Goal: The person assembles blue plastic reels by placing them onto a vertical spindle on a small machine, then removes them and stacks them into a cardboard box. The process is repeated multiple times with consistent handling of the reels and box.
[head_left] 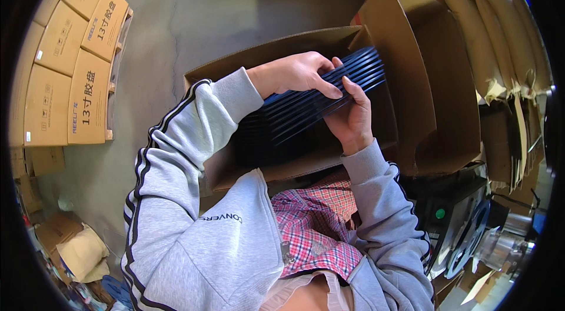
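A tilted stack of thin black plastic discs, seen edge-on, is held over an open cardboard box. My left hand lies across the upper side of the stack, its thumb and fingers gripping the disc edges. From below and to the right, my right hand holds the same stack, with its thumb up against the edges near my left fingertips. Its other fingers are partly hidden behind the discs. Dark round shapes, too shadowed to tell apart, fill the left part of the box under the stack.
A second open carton stands right of the box, its tall flap raised between them. Full sacks are piled at the far right. Below them sits a black machine with a blue reel. Closed cartons are stacked on a pallet at left.
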The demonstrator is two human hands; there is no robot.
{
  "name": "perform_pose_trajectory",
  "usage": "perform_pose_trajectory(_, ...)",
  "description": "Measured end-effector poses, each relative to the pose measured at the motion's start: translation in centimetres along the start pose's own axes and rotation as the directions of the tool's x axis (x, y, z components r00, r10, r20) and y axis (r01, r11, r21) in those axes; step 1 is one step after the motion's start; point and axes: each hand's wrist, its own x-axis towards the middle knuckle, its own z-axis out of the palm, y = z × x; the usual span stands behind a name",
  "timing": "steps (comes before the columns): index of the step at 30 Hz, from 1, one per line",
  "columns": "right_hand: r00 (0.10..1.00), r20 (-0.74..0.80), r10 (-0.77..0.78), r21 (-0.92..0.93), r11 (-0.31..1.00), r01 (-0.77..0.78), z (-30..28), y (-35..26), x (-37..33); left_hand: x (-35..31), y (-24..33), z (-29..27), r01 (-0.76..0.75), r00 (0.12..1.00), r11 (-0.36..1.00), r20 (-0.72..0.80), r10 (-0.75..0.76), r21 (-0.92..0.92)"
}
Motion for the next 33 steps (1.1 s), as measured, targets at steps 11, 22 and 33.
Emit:
perform_pose_trajectory(11, 0.996, -0.016, 0.09, 0.015, 0.996, -0.09, -3.1, -1.8, -2.7, 0.9, -0.8, -0.2, 0.195, 0.98, 0.939, 0.027, -0.195, -0.282)
perform_pose_trajectory(22, 0.977, 0.148, 0.153, 0.036, 0.986, -0.16, -6.1, -3.7, -8.6, -2.2, 0.6, -4.3, 0.273, 0.961, 0.961, -0.054, -0.271, 0.041)
perform_pose_trajectory(33, 0.991, 0.075, 0.107, 0.089, 0.99, -0.114, -6.7, -3.6, -10.6, -4.7, -0.2, -1.3, -0.042, 0.941, 0.643, -0.186, 0.283, 0.765)
